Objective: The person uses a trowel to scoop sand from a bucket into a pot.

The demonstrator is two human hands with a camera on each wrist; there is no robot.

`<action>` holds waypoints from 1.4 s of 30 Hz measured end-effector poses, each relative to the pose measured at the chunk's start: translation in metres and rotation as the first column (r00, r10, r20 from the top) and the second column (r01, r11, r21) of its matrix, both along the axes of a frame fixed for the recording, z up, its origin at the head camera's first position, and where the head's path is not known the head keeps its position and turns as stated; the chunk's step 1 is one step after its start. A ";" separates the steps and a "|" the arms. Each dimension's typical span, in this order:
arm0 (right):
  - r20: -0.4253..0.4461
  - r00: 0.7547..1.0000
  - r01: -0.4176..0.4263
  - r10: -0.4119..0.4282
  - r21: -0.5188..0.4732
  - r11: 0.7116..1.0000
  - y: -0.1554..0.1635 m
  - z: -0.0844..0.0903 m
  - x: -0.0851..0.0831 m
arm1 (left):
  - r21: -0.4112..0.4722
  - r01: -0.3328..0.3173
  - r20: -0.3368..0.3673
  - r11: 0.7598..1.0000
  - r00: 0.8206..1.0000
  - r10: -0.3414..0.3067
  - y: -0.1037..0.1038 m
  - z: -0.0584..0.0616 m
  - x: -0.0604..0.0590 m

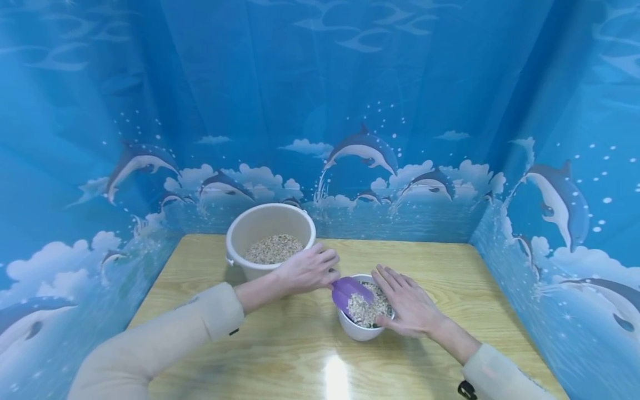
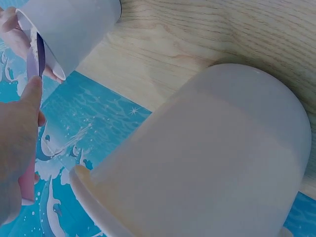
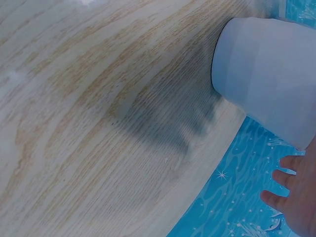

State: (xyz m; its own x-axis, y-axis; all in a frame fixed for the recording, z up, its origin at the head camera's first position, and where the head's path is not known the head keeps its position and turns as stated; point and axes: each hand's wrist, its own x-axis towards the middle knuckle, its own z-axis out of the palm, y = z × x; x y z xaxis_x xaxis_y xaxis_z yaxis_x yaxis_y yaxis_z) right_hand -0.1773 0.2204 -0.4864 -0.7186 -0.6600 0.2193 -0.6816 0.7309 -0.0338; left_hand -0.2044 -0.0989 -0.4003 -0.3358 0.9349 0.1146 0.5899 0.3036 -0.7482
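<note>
My left hand (image 1: 312,268) grips the handle of a purple scoop (image 1: 344,290), whose blade tips over a small white pot (image 1: 361,333). Pale, coarse grains (image 1: 369,312) lie on the blade and in the pot, with some darker stuff showing at the pot's far edge. The left wrist view shows the scoop (image 2: 35,61) from the side at the rim of the small pot (image 2: 79,34). Along the right side of the pot, my right hand (image 1: 407,300) has its fingers extended near the rim; whether it touches the pot cannot be told.
A larger white bucket (image 1: 235,253), partly filled with brownish grains (image 1: 274,249), stands behind my left forearm. Both containers stand on a wood-grain table (image 1: 430,366). A blue dolphin-print curtain (image 1: 320,83) encloses the table at the back and sides.
</note>
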 end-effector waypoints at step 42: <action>-0.031 1.000 -0.004 0.004 -0.002 1.000 0.000 -0.002 0.000 | -0.107 -0.045 -0.125 0.993 0.992 0.031 -0.020 0.022 -0.003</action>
State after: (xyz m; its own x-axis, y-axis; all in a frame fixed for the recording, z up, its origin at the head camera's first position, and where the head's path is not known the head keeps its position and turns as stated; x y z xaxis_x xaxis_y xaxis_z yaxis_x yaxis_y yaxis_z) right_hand -0.1777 0.2206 -0.4883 -0.7086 -0.6625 0.2428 -0.6855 0.7280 -0.0140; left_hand -0.2077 -0.1186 -0.3782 -0.3610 0.9309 0.0552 0.4811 0.2366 -0.8441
